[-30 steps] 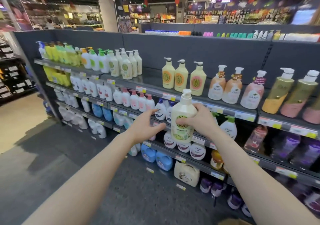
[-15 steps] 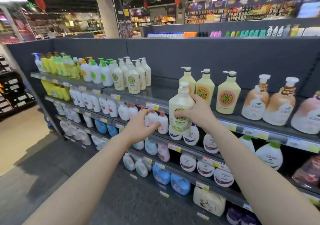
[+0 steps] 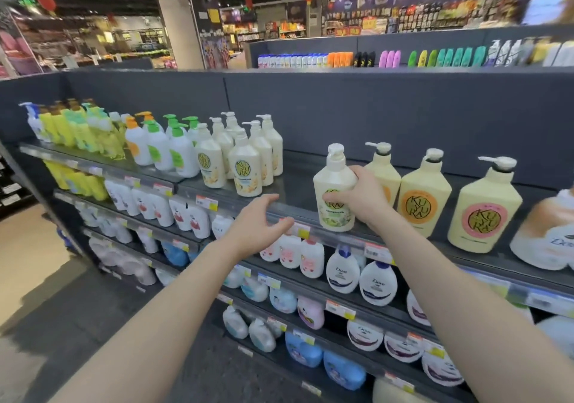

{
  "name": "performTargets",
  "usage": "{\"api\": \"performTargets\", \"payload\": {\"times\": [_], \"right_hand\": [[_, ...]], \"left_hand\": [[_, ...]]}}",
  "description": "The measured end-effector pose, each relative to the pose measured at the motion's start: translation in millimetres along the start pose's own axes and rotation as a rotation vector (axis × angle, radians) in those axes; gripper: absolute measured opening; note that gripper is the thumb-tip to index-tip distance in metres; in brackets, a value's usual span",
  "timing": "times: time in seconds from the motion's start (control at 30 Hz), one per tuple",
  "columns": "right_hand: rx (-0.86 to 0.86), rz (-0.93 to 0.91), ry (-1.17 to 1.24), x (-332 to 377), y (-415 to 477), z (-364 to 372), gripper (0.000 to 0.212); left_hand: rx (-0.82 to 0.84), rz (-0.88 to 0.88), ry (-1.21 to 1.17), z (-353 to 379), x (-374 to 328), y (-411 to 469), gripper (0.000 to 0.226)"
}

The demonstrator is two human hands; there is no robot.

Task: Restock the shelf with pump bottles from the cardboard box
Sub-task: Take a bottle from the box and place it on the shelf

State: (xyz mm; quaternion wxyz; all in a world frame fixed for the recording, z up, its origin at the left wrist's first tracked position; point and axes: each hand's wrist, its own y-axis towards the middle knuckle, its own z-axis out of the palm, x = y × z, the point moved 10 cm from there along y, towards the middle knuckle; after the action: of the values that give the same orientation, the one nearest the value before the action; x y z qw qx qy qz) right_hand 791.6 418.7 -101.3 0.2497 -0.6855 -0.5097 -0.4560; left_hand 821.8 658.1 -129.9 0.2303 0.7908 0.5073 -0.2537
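Pump bottle (image 3: 334,191) lifted to top shelf (image 3: 298,185) edge, right hand (image 3: 362,199) grasping it; left hand (image 3: 255,225) released.

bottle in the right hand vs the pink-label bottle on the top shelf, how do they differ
The held bottle has a green label and whiter body; the pink-label bottle is yellower. The right hand grips the held bottle; the pink-label bottle stands untouched. Both are Kuyura pump bottles.
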Motion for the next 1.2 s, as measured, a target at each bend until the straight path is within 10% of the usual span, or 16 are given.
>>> {"api": "performTargets", "payload": {"times": [1.2], "right_hand": [[-0.483, 0.069, 0.043, -27, 35, 42, 0.061]], "left_hand": [[0.323, 0.343, -0.108, 38, 17, 127, 0.067]]}}
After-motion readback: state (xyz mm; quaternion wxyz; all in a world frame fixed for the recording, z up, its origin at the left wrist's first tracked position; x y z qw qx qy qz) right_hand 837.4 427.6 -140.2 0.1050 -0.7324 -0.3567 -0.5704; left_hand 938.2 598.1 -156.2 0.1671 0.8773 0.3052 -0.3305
